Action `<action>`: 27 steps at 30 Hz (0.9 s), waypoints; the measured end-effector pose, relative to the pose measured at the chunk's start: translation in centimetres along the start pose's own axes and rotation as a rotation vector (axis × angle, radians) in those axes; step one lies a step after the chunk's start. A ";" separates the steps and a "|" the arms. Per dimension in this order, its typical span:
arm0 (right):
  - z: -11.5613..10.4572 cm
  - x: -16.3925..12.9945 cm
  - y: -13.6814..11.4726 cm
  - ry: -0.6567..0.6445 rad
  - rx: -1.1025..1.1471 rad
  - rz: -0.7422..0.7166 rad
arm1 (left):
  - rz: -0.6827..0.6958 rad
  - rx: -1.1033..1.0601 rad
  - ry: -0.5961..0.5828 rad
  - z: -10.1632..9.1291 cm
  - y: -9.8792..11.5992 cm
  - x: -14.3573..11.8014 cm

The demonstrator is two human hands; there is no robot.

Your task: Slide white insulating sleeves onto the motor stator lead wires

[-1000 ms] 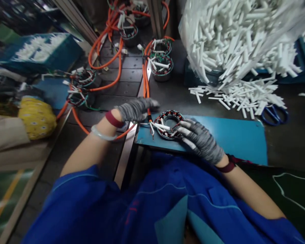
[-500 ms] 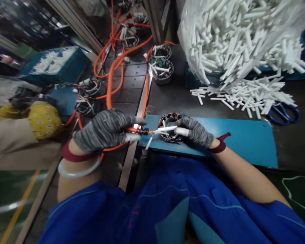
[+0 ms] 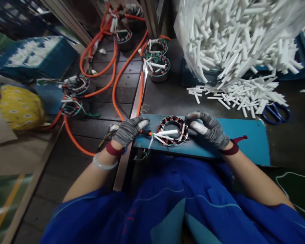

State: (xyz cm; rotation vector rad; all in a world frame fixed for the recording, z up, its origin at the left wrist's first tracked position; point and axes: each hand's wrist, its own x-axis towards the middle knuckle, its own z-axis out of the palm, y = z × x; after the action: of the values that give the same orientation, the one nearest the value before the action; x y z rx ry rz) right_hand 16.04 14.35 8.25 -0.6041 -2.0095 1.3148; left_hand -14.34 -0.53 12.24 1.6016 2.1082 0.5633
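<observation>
A motor stator [image 3: 172,118], a ring of copper-coloured windings, lies flat on a blue board [image 3: 241,139]. Several white sleeves sit on its leads, and the largest white sleeve [image 3: 168,132] reaches across the ring's opening. My left hand [image 3: 129,131], in a grey knit glove, is closed around the orange cable [image 3: 141,130] at the stator's left, just behind its black collar. My right hand [image 3: 208,130], gloved alike, is beside the stator's right rim. Its thumb and forefinger are bent and slightly apart, with nothing visible between them; contact with the rim is unclear.
A clear plastic bag [image 3: 185,44] of white sleeves stands at the back right, with a loose pile of sleeves [image 3: 249,95] before it. Blue-handled scissors [image 3: 277,113] lie beside the pile. More stators [image 3: 159,76] with orange cables stand behind and left. A blue bin [image 3: 61,57] is far left.
My right hand has let go of the white sleeve and moved right, off the stator. My left hand has shifted down the cable, closer to the board. The view has turned slightly.
</observation>
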 end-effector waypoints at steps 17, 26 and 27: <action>2.9 -0.3 -3.7 -0.222 -0.235 0.157 | 0.479 0.040 -0.090 3.0 6.1 -0.5; -1.0 -0.1 -2.6 -0.245 -0.124 0.021 | 0.366 -0.206 -0.107 3.9 5.4 -1.0; -1.1 0.1 -2.1 -0.294 -0.088 -0.044 | 0.324 -0.251 -0.100 4.1 5.4 -0.9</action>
State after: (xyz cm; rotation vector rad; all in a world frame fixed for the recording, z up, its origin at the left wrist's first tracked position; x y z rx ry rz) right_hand 16.68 14.32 10.48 -0.4216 -2.3140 1.3584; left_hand -7.53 0.25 11.92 1.7899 1.6419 0.7998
